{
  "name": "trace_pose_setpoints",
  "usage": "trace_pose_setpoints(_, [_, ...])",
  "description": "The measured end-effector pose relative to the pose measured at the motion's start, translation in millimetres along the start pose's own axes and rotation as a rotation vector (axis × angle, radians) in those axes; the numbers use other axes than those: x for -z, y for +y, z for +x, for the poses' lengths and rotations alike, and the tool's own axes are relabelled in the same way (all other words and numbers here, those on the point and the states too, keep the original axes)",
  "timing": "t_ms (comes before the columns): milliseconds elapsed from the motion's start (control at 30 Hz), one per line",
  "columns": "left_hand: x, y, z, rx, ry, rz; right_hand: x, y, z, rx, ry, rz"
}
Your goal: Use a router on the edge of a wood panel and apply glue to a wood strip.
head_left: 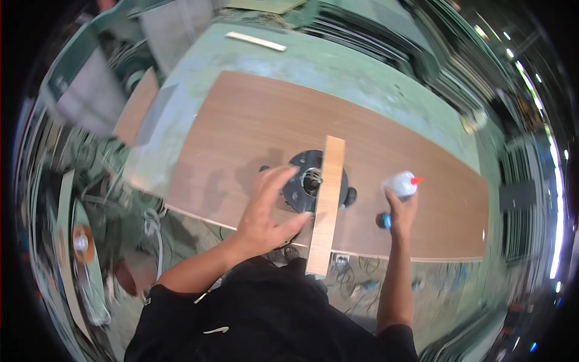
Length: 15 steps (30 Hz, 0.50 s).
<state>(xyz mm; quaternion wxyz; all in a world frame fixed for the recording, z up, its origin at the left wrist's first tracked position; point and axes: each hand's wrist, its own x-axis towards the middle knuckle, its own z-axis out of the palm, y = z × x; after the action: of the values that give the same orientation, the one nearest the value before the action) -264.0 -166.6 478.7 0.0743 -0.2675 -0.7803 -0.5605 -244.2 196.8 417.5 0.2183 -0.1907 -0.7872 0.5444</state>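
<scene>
I see a worn, pale green workbench (338, 72) carrying a long brown wood-veneer panel (241, 120) laid diagonally across it. On the panel rest a black round router-like power tool (301, 175) and, across that tool, a narrow light wooden strip (329, 199). A thin pale wooden slat (256, 41) lies on the bench's far edge.

Wide bare stretches of the brown panel (253, 120) lay open left and right of centre. Mid-panel was blocked by the black router (307, 181) with the wooden strip (327, 199) across it; green bench (338, 72) beyond open.
</scene>
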Motion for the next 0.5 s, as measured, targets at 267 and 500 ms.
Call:
trace_pose_setpoints(267, [-26.3,-57.3,-230.7,0.694,0.592,0.156,64.4,201.3,91.2,-0.052,-0.066,-0.312])
trace_pose_setpoints(500, [-95.4,-65.1,-402.7,1.045,0.82,0.373,83.6,300.2,123.7,-0.118,-0.103,-0.507])
